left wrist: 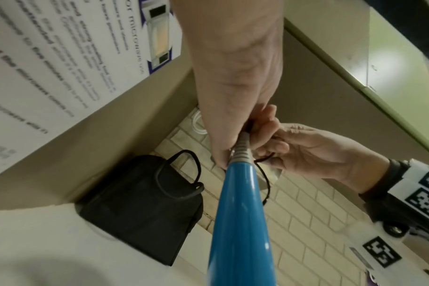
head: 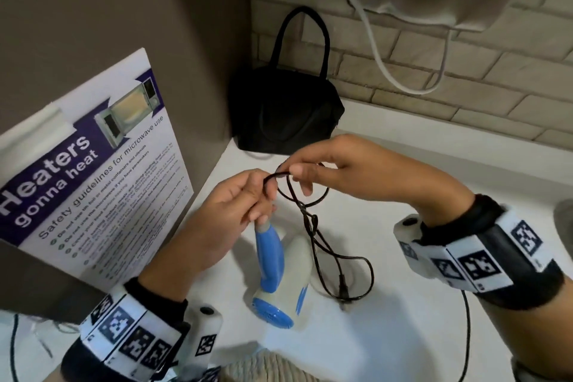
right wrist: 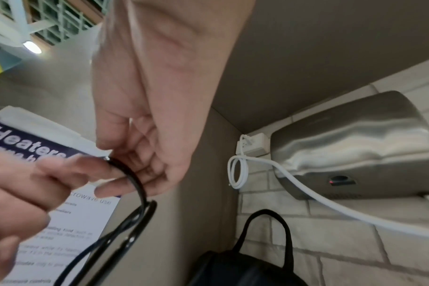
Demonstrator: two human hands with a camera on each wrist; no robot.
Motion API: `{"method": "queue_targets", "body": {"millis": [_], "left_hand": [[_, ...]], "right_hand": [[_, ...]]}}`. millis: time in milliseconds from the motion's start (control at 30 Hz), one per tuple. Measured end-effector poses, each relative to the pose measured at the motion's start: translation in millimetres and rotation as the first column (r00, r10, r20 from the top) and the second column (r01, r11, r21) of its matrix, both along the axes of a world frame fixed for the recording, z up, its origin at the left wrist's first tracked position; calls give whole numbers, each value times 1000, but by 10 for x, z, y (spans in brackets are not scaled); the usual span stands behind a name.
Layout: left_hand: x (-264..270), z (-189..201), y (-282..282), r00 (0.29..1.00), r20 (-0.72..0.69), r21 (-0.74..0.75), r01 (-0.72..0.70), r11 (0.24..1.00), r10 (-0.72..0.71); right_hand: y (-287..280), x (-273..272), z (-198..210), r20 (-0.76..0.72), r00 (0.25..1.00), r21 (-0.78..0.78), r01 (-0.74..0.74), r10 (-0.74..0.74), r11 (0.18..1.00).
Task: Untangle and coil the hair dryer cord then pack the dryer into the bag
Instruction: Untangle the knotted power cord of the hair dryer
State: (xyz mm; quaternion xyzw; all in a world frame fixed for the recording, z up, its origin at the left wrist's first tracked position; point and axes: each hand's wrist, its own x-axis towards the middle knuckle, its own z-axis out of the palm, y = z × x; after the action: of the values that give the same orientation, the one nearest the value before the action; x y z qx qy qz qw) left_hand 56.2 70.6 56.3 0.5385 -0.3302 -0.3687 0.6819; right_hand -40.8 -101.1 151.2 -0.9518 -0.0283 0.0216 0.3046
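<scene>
A blue and grey hair dryer hangs handle-up over the white counter, its blue handle filling the left wrist view. My left hand grips the top of the handle at the grey cord collar. The thin black cord loops out from there, tangled, with its plug on the counter. My right hand pinches a loop of the cord just right of the left hand. A black bag with a loop handle stands closed in the back corner.
A microwave safety poster leans on the brown panel to the left. A steel wall hand dryer with a white cable hangs over the brick wall behind. The white counter stretches to the right.
</scene>
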Motion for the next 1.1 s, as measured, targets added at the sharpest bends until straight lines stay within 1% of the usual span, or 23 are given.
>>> {"method": "queue_targets", "body": {"millis": [67, 133, 200, 267, 333, 433, 500, 567, 600, 667, 767, 867, 933, 967, 1000, 1033, 1067, 1100], "left_hand": [[44, -34, 22, 998, -57, -31, -38, 999, 36], [76, -48, 27, 996, -72, -53, -58, 997, 55], [76, -50, 28, 996, -74, -70, -46, 996, 41], [60, -43, 28, 997, -70, -75, -22, 997, 17], [41, -32, 21, 998, -69, -72, -14, 997, 9], [14, -30, 14, 997, -76, -67, -30, 997, 25], [19, -42, 22, 991, -125, -56, -56, 997, 48], [43, -57, 39, 974, -209, -56, -101, 993, 87], [58, -66, 49, 963, -250, -62, -120, 991, 101], [93, -87, 73, 939, -324, -72, -150, 986, 120], [123, -109, 112, 905, -399, -61, -189, 980, 150], [133, -96, 153, 887, -424, -31, -218, 975, 185], [118, -76, 163, 881, -440, -33, -208, 978, 172], [92, -54, 155, 881, -446, -36, -193, 980, 158], [60, -29, 137, 883, -444, -30, -182, 983, 150], [22, 0, 113, 894, -420, -10, -176, 984, 156], [-12, 12, 84, 911, -380, 15, -171, 985, 164], [-45, 30, 53, 932, -321, 36, -163, 986, 166]], "right_hand": [[-40, -2, 30, -14, 1000, 185, 28, -26, 982], [-91, -17, 49, -34, 996, 394, 90, -83, 915], [-139, -22, 34, -35, 989, 518, 139, -142, 844], [-158, -4, -11, -11, 978, 546, 180, -207, 818], [-142, 21, -79, -27, 973, 567, 203, -228, 798], [-56, -10, -201, -145, 982, 554, 184, -124, 812], [-21, -60, -293, -194, 979, 569, 158, -55, 807], [-43, -102, -384, -194, 981, 633, 144, -24, 760], [-69, -120, -425, -194, 980, 659, 157, -35, 736], [-149, -150, -516, -207, 973, 675, 221, -107, 704], [-327, -215, -643, -240, 935, 647, 354, -259, 676], [-523, -291, -768, -284, 866, 603, 494, -410, 626], [-611, -332, -839, -311, 830, 543, 555, -463, 631], [-638, -342, -866, -322, 823, 498, 568, -469, 655], [-645, -348, -866, -326, 823, 436, 568, -466, 698], [-650, -343, -863, -317, 830, 344, 551, -458, 760], [-637, -336, -842, -278, 850, 200, 507, -447, 838], [-615, -320, -804, -213, 878, 14, 441, -428, 898]]}}
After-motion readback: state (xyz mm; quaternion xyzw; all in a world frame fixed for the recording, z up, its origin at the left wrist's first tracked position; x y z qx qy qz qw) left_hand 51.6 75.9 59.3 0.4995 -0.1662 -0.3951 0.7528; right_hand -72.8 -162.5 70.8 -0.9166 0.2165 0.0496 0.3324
